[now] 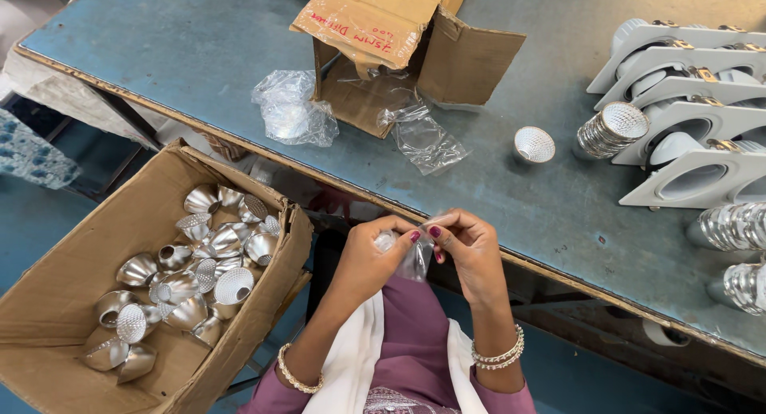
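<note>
Small clear plastic bag (411, 254) between both hands, left hand (371, 258) and right hand (471, 250) fingertips pinching its top edge

A long tabletop (199, 55) with a worn blue-grey surface, scuffed and spotted, is seen running diagonally across the view. Its near edge (558, 274) is trimmed in bare, chipped wood. Beneath it, dark frame members (120, 115) are made out in shadow. The floor (32, 230) is shown in blue at lower left. Even, soft light is cast over the surface, with only faint shadows.
</note>
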